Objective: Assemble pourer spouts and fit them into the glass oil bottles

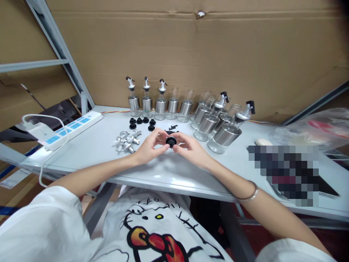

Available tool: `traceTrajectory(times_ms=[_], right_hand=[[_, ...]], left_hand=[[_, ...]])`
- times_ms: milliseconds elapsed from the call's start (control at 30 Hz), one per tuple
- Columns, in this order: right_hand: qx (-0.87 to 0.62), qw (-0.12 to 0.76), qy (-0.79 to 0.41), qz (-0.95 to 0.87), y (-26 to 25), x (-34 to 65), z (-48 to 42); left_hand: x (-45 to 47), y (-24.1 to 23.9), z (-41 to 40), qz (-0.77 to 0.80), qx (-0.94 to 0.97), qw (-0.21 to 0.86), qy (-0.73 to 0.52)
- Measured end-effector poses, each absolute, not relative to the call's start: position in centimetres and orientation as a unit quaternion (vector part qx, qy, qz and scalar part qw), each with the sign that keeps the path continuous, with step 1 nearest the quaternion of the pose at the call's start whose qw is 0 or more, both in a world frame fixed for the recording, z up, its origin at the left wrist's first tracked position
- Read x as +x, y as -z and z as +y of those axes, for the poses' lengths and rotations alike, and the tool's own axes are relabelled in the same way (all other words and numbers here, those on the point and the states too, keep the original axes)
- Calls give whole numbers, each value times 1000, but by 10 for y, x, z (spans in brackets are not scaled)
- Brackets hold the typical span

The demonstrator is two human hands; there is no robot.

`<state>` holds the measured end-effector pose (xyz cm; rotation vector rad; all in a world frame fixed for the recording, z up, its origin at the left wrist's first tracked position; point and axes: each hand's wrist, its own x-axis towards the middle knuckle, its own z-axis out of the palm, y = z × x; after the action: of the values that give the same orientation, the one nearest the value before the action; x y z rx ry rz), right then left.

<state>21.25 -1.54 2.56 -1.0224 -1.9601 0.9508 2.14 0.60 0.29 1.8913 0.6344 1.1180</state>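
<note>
Between the fingertips of my left hand (151,146) and my right hand (193,149) is a round black stopper (171,142), its ribbed side toward me. Both hands are closed on its rim, just above the table. Left of them lie a pile of silver pourer spouts (127,141) and several black stoppers (139,120) like the held one. Small black levers (172,127) lie just behind my fingers, partly hidden. Glass bottles with steel sleeves (173,106) stand behind; some carry silver pourers with black levers (162,83), others are bare-necked.
A white power strip (75,127) with a plugged charger (40,131) and cable is at the left. On the right lie a white oval object (263,142), a blurred-out dark item (286,174) and a clear plastic bag (321,127). A cardboard wall (174,47) closes off the back.
</note>
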Motion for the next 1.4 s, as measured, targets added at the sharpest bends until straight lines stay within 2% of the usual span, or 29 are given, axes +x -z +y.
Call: traceTrajectory(times_ms=[300, 567, 767, 1400], right_hand=[[-382, 337, -338, -791, -26, 213, -15], [-381, 307, -331, -807, -24, 213, -15], [-382, 284, -347, -808, -21, 210, -17], [-397, 246, -315, -827, -25, 207, -24]], left_hand=[[19, -3, 3, 283, 773, 447, -349], [20, -7, -1, 302, 774, 437, -345], [22, -7, -2, 324, 749, 486, -313], [23, -5, -7, 312, 822, 338, -336]])
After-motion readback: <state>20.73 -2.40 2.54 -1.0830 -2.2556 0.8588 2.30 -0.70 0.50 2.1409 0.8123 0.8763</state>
